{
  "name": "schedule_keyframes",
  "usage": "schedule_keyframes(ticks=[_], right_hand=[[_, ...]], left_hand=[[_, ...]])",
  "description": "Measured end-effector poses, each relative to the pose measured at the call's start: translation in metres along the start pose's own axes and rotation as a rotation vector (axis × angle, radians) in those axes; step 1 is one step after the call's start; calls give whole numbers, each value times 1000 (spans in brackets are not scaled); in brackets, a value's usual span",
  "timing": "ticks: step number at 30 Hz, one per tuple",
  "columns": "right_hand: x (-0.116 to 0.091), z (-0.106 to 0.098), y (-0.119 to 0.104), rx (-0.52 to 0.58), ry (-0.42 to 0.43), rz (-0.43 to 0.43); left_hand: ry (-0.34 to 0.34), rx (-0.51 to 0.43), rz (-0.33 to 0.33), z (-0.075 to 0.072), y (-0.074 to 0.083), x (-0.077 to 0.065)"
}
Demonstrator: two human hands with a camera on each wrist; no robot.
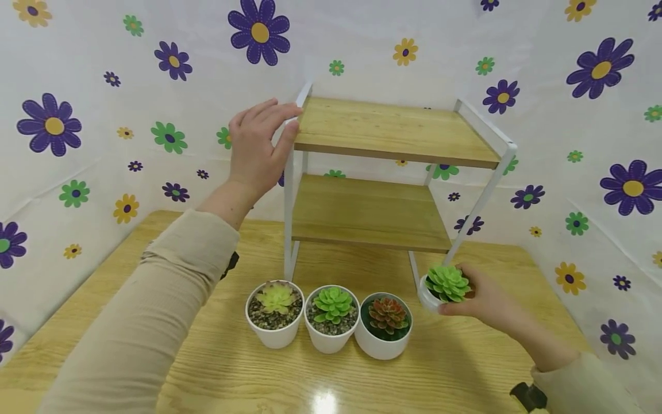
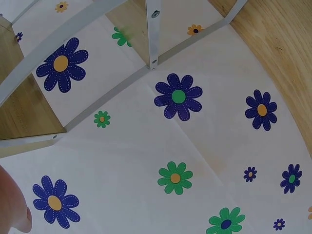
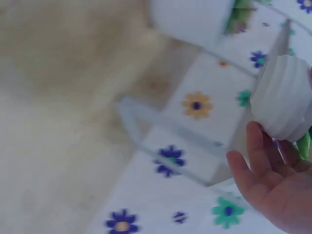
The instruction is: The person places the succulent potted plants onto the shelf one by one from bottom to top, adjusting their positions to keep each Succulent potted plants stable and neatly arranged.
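My right hand grips a small white pot with a bright green succulent, near the foot of the rack's right front leg. In the right wrist view the ribbed wall of this pot shows above the fingers. My left hand rests on the upper left rail of a two-tier rack, its fingers reaching over the rail at the edge of the top wooden shelf. Only a bit of the left hand appears at the edge of the left wrist view. The rack has white metal legs and two wooden shelves.
Before the rack, three white potted succulents stand in a row on the wooden table: a yellow-green one, a green one and a reddish one. A flower-patterned cloth hangs behind and at both sides.
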State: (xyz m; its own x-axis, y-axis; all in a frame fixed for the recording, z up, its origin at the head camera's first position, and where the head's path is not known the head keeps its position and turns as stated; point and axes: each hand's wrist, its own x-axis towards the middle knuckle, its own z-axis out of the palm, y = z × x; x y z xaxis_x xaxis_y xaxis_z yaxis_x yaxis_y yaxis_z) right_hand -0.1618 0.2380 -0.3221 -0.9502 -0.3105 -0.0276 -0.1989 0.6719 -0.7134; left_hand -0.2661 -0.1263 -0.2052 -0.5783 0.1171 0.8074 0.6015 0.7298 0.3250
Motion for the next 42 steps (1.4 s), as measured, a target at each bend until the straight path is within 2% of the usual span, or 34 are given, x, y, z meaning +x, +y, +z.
schedule_keyframes(ticks=[3, 7, 10, 16, 22, 30, 37, 40, 42], right_hand=[[10, -6, -23, 18, -19, -18], [28, -9, -54, -11, -27, -26], [46, -8, -75, -58, -29, -12], [85, 2, -102, -69, -11, -12], [116, 15, -118, -22, -3, -6], [148, 33, -123, -40, 2, 51], [160, 47, -126, -24, -11, 89], [159, 50, -128, 6, -6, 87], [159, 51, -127, 25, -2, 81]], left_hand=[[-2, 10, -7, -1, -2, -1], [-11, 19, -17, -1, -3, -2], [-12, 17, -23, 0, -3, -4], [-4, 17, -15, 1, -5, -5], [8, 15, -3, 1, -2, -5], [8, 9, -13, 0, 0, -4], [1, -52, -16, -1, 2, -1], [-44, -119, -71, -5, 5, 1], [-88, -171, -134, -9, 7, 2]])
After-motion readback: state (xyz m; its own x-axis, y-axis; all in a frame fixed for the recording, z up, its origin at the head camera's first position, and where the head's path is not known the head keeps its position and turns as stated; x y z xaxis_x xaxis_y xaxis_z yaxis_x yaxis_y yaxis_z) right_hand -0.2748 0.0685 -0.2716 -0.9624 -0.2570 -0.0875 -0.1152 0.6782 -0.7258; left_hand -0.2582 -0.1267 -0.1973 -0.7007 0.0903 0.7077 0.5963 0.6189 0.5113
